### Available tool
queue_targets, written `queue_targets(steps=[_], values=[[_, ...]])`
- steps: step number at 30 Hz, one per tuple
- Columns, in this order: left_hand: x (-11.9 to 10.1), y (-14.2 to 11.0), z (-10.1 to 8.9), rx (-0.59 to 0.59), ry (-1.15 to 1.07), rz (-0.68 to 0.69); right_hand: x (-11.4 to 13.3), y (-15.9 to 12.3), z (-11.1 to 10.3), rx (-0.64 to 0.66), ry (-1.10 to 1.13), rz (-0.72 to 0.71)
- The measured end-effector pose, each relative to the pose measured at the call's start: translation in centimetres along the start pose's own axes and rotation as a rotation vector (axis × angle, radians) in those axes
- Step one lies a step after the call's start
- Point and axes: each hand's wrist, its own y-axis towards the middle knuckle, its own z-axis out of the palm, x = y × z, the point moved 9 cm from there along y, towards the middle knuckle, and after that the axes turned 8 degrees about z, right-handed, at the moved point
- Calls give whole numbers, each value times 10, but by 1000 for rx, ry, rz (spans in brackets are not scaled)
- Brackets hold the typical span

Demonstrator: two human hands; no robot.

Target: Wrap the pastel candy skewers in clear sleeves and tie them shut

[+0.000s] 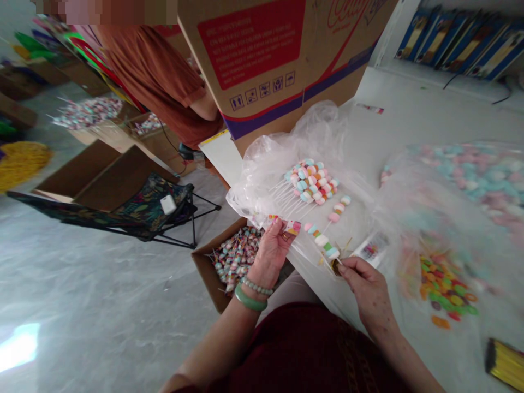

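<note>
My left hand (271, 252), with a green bangle and a bead bracelet at the wrist, is closed on the printed end of a clear wrapper (286, 225). A marshmallow skewer (322, 238) lies inside that wrapper between my hands. My right hand (365, 286) pinches the lower end of the wrapper, where a thin gold tie (343, 250) sticks out. Just beyond, a pile of unwrapped marshmallow skewers (313, 181) rests on a crumpled plastic sheet (282, 158) on the white table (409, 109).
A bag of pastel marshmallows (475, 174) and loose gummy candies (446, 292) lie at right. Gold ties (507, 364) sit at the bottom right. A carton of wrapped skewers (235, 256) stands on the floor. A large cardboard box (282, 60) looms ahead, a person in orange (164, 76) beside it, and a folding chair (139, 210) at left.
</note>
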Motion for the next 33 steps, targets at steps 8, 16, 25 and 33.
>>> queue_targets(steps=[8,16,25,33], values=[[6,-6,4,-72,-33,-35,4,-3,3,0,-72,-52],[8,-10,11,-125,1,-57,9,-7,-3,-42,-104,-111],[16,-23,26,-79,25,-143,24,-18,-11,-113,-184,-298],[27,-30,29,-5,104,-228,33,-25,-11,-169,-278,-462]])
